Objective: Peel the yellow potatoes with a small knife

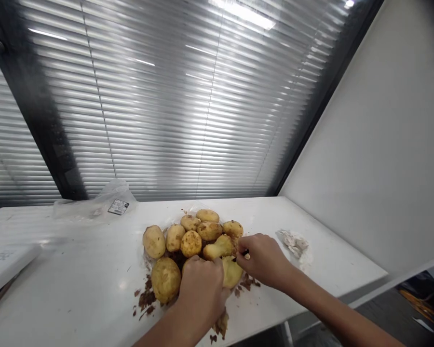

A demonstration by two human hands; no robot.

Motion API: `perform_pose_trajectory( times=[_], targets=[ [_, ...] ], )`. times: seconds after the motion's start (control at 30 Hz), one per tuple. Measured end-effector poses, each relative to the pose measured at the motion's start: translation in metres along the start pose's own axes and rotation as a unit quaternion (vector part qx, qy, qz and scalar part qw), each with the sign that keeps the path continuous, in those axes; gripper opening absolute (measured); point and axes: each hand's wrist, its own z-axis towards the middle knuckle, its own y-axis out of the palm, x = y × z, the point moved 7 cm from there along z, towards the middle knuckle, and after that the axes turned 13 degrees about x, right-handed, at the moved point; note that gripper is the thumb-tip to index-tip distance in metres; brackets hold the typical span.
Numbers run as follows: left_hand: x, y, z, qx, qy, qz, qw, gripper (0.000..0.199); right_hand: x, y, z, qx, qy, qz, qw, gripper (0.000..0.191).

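My left hand is closed around a partly peeled, pale yellow potato at the front of a pile. Just right of that potato is my right hand, its fingers curled round a small dark item that is mostly hidden. Several potatoes lie beyond my hands, among them a brown-patched one and a round one. A large potato rests left of my left hand. Brown peelings are scattered beside and beneath the pile.
A clear plastic bag with a label lies at the back left of the white table. Crumpled white tissue sits to the right. A white box is at the left edge. Blinds and a wall stand behind and right.
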Motion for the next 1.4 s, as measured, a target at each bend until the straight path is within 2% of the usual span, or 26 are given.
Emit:
perform_pose_trajectory(
  times=[0.13, 0.27, 0.4, 0.53, 0.67, 0.83, 1.0, 1.13, 1.27, 1.4],
  targets=[
    [0.000, 0.000, 0.001, 0.000, 0.002, -0.005, 1.000, 0.028, -0.001, 0.003, -0.004, -0.022, -0.020, 0.037, 0.999, 0.010],
    [0.000, 0.001, 0.001, 0.005, -0.005, -0.009, 1.000, 0.027, 0.007, 0.000, -0.007, 0.009, 0.009, 0.007, 1.000, 0.012],
    [-0.001, 0.003, 0.001, 0.013, -0.006, -0.003, 1.000, 0.026, 0.005, 0.002, -0.010, -0.004, -0.017, 0.056, 0.998, 0.013],
    [-0.001, 0.004, 0.001, 0.021, -0.001, -0.002, 1.000, 0.026, 0.012, -0.001, -0.010, 0.019, 0.010, 0.015, 1.000, 0.013],
    [-0.002, 0.004, 0.000, 0.017, -0.002, 0.005, 1.000, 0.025, 0.003, 0.002, -0.014, -0.002, -0.030, 0.035, 0.999, 0.013],
    [0.000, 0.002, 0.000, 0.021, -0.002, 0.006, 1.000, 0.026, 0.000, 0.002, -0.016, 0.009, -0.034, -0.038, 0.999, 0.015],
    [0.000, 0.002, 0.001, 0.012, -0.005, 0.009, 1.000, 0.026, -0.005, 0.003, -0.013, -0.018, -0.051, 0.001, 0.999, 0.013],
    [0.000, 0.003, 0.001, 0.021, 0.003, 0.007, 1.000, 0.026, 0.000, 0.001, -0.008, -0.001, -0.017, -0.020, 1.000, 0.013],
    [0.001, 0.004, 0.000, 0.013, 0.004, 0.005, 1.000, 0.028, -0.001, 0.003, -0.005, -0.012, -0.032, 0.019, 0.999, 0.012],
    [0.001, 0.001, 0.000, 0.008, -0.003, 0.000, 1.000, 0.026, 0.007, 0.000, -0.002, 0.017, -0.001, 0.026, 1.000, 0.014]
  ],
)
